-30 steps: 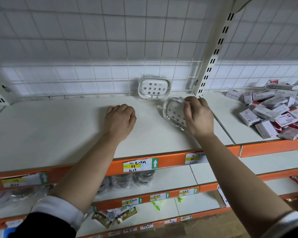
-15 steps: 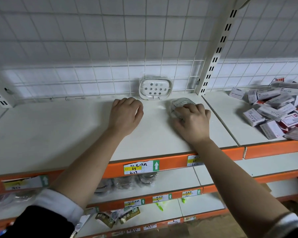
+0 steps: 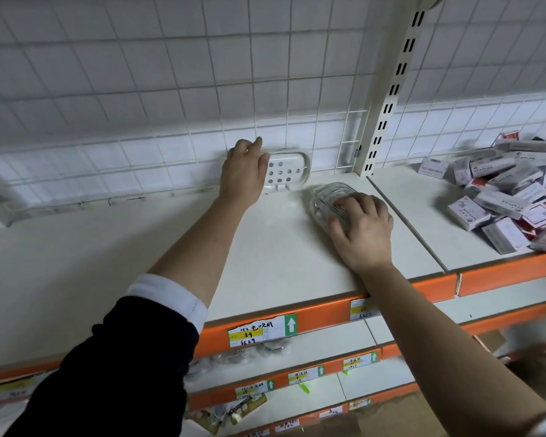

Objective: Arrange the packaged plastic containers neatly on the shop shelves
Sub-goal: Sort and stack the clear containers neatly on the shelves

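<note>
Both arms reach onto the top shelf, a white board with an orange front edge crossing the middle of the frame.

1. Left grip, upper centre of the frame: the bare hand holds the left end of the standing container. The thumb lies along its top rim and the fingers wrap the left edge. This container is a white perforated tray in clear wrap. It stands on its long edge at the back of the shelf and leans against the wire grid panel.

2. Right grip, centre right of the frame: the hand lies palm down over the flat container. The fingers bend over its top and the thumb presses its near side. This container is a clear ribbed tray in wrap. It lies flat on the shelf board, in front and to the right of the standing one, near it but apart, just left of the seam between shelf boards.

3. Surroundings: a slotted upright post rises at upper right. A loose pile of staple boxes covers the adjoining shelf at the right edge. A handwritten price label sits on the orange edge. More wrapped goods lie on the shelf below, blurred.
</note>
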Motion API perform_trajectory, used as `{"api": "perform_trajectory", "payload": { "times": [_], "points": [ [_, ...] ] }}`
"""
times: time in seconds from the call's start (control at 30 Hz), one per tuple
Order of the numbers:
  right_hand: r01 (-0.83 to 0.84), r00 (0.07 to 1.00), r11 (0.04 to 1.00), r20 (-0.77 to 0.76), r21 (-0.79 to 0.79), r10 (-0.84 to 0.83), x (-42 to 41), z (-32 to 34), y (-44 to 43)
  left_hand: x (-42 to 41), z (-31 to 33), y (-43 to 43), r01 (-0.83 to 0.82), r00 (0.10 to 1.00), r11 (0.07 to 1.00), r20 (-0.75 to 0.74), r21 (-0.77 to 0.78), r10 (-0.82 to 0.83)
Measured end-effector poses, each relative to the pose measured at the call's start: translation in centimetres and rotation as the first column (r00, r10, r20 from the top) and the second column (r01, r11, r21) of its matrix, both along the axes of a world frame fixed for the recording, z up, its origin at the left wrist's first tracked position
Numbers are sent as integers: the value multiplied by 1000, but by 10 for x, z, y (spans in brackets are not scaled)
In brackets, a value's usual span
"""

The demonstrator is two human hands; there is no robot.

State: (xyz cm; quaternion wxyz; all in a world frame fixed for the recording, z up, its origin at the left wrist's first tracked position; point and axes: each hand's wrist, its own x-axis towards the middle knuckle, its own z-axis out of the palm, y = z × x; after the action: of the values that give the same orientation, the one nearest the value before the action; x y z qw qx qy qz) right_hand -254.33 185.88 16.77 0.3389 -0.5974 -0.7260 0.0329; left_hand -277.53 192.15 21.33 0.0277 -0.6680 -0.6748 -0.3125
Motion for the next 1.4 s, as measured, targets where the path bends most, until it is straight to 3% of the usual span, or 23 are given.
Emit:
{"api": "perform_trajectory", "payload": {
  "times": [0.17, 0.3, 0.43, 0.6, 0.73, 0.83, 1.0, 1.23, 1.4],
  "points": [
    [56, 997, 996, -47, -65, -59, 2, -1, 3, 2, -11, 6, 63, 991, 994, 116, 87, -73],
    [54, 996, 997, -62, -63, -57, 2, -2, 5, 8, -23, 0, 149, 946, 989, 287, 23, -149],
    [50, 997, 997, -62, -58, -53, 4, -4, 8, 15, -27, -16, 133, 900, 988, 408, 82, -155],
    [33, 996, 998, -83, -44, -36, 6, -4, 8, 3, -23, -37, 86, 962, 977, 239, 195, -132],
    [22, 997, 998, -71, -52, -25, 6, -4, 8, -18, -19, -66, 79, 981, 953, -192, 291, -23],
    [-12, 1000, 998, -29, -61, 10, 4, -1, 6, -28, -23, -84, 39, 939, 967, -341, 251, 51],
    [-51, 998, 997, 19, -62, 52, 2, 1, 6, -27, -38, -99, 41, 938, 999, -344, 19, -32],
    [-137, 991, 983, -26, -119, 135, 5, 11, -4, -22, -32, -113, 101, 994, 992, -27, -79, -103],
    [-186, 982, 965, -55, -184, 179, 13, 20, -28, -8, -28, -144, 83, 994, 992, -63, -99, -89]
  ]
}}
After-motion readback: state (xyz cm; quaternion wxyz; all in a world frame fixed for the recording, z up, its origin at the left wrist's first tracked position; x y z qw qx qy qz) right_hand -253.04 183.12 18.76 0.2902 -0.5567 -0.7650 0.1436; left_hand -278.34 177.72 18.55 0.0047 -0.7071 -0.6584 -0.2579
